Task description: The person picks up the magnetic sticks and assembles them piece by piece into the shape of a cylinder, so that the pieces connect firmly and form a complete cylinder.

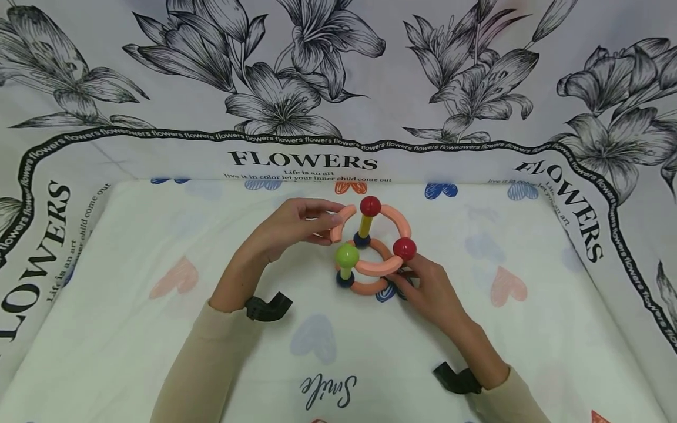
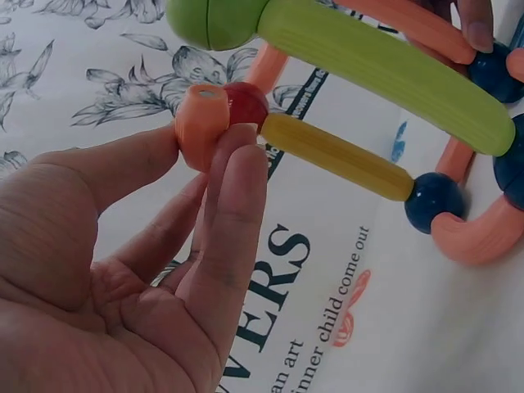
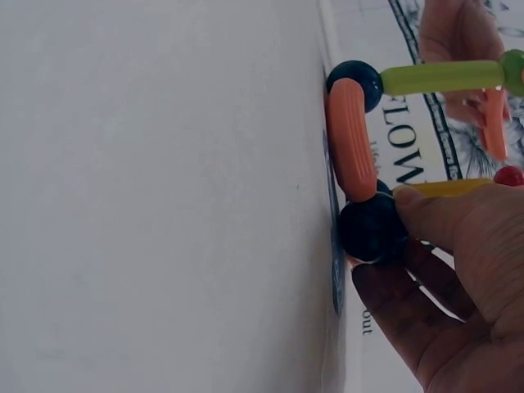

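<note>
My left hand (image 1: 288, 229) pinches a curved orange rod (image 1: 341, 224) between thumb and fingers, close to the upper left of a ball-and-rod building toy. One end of that rod (image 2: 201, 127) faces the left wrist camera, beside a red ball (image 2: 247, 105); whether they touch I cannot tell. The toy has a lower ring of curved orange rods (image 1: 370, 288) and navy balls (image 1: 345, 279). Upright yellow (image 1: 365, 225) and green rods (image 2: 385, 78) rise to a red ball and a green ball (image 1: 347, 255). My right hand (image 1: 431, 291) grips a navy ball (image 3: 372, 229) at the base, below another red ball (image 1: 404, 248).
The toy stands on a white cloth (image 1: 254, 376) printed with hearts and the word "Smile". Beyond it lies a flower-printed cloth (image 1: 201, 158) with a black lettered border. A black wrist mount (image 1: 268, 306) sticks out at the left wrist, another (image 1: 457, 379) at the right.
</note>
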A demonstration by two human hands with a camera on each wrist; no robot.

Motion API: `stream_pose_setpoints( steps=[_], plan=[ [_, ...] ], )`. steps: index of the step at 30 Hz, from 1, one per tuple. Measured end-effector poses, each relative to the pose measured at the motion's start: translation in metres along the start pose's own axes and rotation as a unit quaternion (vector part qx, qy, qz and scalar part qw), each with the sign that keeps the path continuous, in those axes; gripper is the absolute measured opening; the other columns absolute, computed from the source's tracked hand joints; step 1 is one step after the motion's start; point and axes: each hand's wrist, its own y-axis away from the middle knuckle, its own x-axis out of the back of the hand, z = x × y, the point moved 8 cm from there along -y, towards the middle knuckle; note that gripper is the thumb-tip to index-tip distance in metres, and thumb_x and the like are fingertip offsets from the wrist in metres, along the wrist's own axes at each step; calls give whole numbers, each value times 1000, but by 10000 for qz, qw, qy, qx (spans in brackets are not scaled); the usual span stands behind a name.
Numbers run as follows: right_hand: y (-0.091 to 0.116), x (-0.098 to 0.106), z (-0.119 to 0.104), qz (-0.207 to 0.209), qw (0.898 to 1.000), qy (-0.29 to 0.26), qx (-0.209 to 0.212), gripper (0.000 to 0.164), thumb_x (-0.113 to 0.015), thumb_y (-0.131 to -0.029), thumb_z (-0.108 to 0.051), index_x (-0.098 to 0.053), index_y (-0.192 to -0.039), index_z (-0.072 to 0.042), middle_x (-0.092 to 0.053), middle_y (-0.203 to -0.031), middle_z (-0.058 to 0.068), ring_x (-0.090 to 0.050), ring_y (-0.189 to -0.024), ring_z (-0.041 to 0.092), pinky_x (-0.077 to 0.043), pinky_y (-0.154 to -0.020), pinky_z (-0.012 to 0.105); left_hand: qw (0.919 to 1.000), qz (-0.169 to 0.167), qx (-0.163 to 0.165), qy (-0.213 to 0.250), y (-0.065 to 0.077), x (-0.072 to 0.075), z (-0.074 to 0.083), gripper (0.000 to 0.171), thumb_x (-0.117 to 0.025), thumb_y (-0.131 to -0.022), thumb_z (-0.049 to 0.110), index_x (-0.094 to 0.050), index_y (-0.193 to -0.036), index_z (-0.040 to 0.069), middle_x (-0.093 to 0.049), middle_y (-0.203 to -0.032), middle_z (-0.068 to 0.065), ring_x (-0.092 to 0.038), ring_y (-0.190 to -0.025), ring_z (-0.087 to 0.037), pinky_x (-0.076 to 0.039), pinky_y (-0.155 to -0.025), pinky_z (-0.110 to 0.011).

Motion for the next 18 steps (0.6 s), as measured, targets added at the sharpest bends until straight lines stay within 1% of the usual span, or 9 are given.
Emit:
stream_pose_setpoints(
  steps=[6,12,18],
  plan=[
    [-1,-1,-1,11,10000,-5,-23,37,-82,-92,-8,-69,-126,-9,-78,-118,9,-79,-106,26,-64,-89,44,10000,45,-33,-18,0,-3,1,44,-73,-101,28,-66,-142,12,-69,-123,-14,-75,-100,-23,-62,-95,-50],
    [-1,-1,-1,15,10000,-27,-35,37,-83,-91,-7,-69,-126,-8,-78,-118,9,-79,-106,26,-64,-88,44,10000,58,-4,-29,-1,-4,2,45,-72,-101,28,-65,-142,11,-69,-123,-15,-75,-101,-22,-61,-97,-51],
    [0,0,0,-11,10000,0,-33,36,-83,-92,-9,-69,-125,-8,-78,-118,9,-79,-106,26,-64,-88,44,9999,-61,-84,18,-2,-4,3,44,-71,-102,24,-64,-143,9,-71,-121,-16,-75,-96,-22,-62,-95,-51]
  ],
)
